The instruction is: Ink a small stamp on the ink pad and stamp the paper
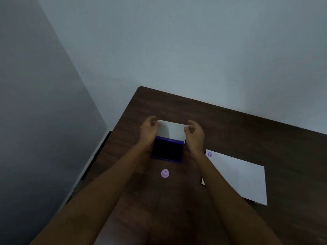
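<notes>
A purple ink pad (167,150) lies on the dark wooden table (230,124), its white lid (171,129) raised upright behind the dark pad. My left hand (149,129) pinches the lid's left edge and my right hand (195,133) pinches its right edge. A small pink stamp (165,173) stands alone on the table in front of the pad, between my forearms. A white sheet of paper (240,177) lies to the right and bears one purple stamp mark (209,154) in its far left corner.
The table's left edge and far corner (141,88) stand close to a pale wall. A dark strip (99,152) runs along the floor gap at the table's left side.
</notes>
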Action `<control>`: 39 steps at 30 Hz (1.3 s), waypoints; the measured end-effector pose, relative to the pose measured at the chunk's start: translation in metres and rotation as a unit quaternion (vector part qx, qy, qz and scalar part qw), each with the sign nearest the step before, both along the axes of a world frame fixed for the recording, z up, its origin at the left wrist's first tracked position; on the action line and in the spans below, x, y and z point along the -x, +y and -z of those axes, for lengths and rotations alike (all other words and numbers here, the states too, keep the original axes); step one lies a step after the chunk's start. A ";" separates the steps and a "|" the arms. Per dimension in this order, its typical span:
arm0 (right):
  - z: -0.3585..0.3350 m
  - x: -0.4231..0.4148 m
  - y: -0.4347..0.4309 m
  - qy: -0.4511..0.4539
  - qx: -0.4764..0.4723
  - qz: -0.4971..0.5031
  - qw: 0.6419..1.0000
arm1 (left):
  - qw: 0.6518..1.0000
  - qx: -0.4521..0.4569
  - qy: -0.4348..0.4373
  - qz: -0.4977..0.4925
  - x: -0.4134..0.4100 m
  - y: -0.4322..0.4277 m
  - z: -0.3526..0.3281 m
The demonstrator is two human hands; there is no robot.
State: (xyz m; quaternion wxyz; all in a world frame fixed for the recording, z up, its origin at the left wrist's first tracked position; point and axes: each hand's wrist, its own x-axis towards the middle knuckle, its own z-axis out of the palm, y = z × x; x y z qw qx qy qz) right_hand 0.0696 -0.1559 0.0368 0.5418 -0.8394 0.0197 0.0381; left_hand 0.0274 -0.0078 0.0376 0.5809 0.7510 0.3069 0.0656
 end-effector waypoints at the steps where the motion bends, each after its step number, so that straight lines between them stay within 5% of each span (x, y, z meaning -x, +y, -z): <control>1: -0.002 0.005 -0.002 -0.022 0.017 -0.011 1.000 | 1.000 -0.012 -0.004 0.005 0.006 0.000 -0.002; 11: 0.012 0.061 -0.026 -0.111 0.106 -0.096 0.983 | 0.996 -0.081 -0.021 0.008 0.071 -0.019 -0.002; 25: 0.051 0.101 -0.028 -0.069 0.173 -0.145 0.972 | 0.970 -0.200 0.036 0.131 0.104 -0.035 0.034; 34: 0.048 0.099 -0.033 -0.119 0.291 -0.221 0.923 | 0.921 -0.341 0.089 0.164 0.098 -0.033 0.035; 39: 0.032 0.084 -0.028 -0.123 0.270 -0.175 0.939 | 0.903 -0.388 0.074 0.172 0.078 -0.037 0.025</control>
